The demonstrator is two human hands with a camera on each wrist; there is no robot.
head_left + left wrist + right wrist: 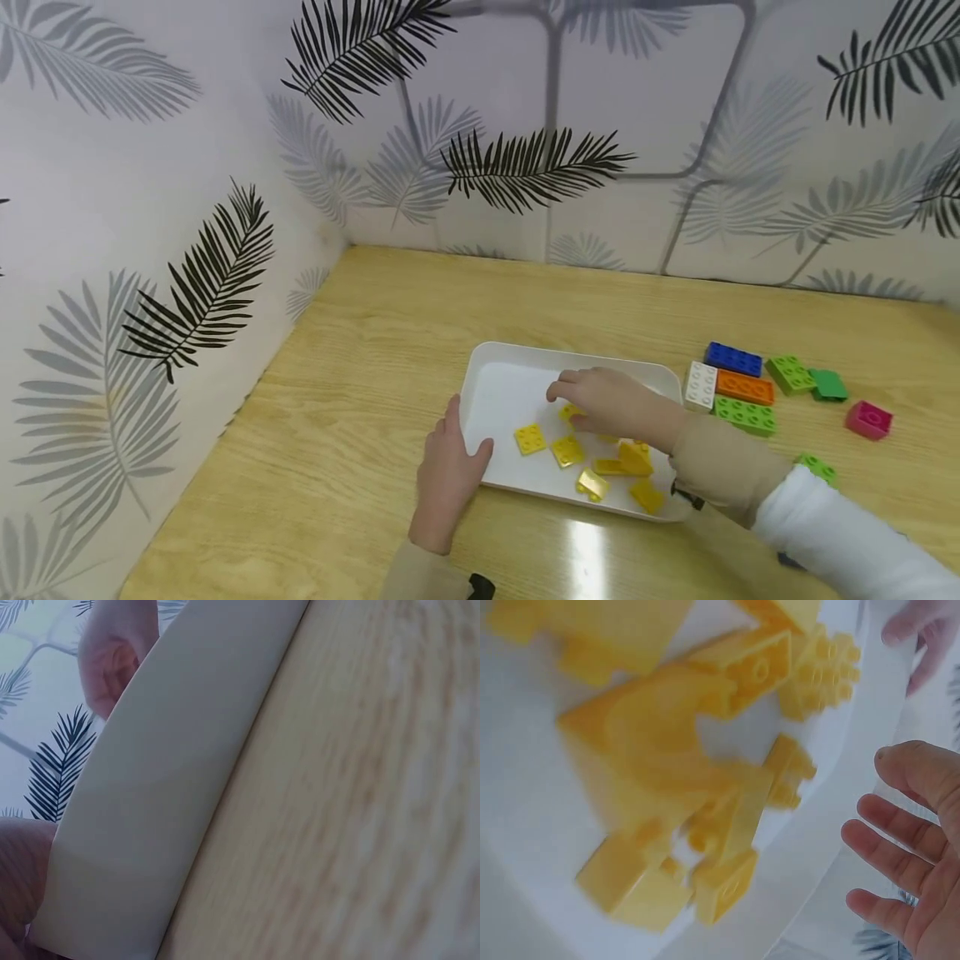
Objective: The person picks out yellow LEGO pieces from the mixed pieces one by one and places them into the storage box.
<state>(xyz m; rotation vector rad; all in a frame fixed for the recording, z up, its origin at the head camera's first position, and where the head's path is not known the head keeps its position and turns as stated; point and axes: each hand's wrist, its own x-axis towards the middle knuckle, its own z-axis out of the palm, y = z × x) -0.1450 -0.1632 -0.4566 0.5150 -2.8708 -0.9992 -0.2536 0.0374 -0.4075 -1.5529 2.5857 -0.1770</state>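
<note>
My right hand (611, 404) is over a white tray (498, 379), its fingers spread and loosely bent with nothing between them. Beneath it lie several yellow toy bricks (567, 451), some flat, some on their sides. In the right wrist view the yellow bricks (735, 817) are heaped beside the spread fingers (889, 844). My left hand (448, 471) rests at the tray's near left corner, fingers fairly straight along the outside and thumb at the rim. The left wrist view has the tray's outer wall (157, 780) up close, with part of that hand against it.
Right of the tray sit loose bricks: blue (733, 359), white (701, 386), orange (745, 387), light green (744, 416) and dark pink (869, 420). Another green brick (817, 468) lies close to the right sleeve. Leaf-patterned cloth (495, 100) hangs behind the wooden table (360, 350).
</note>
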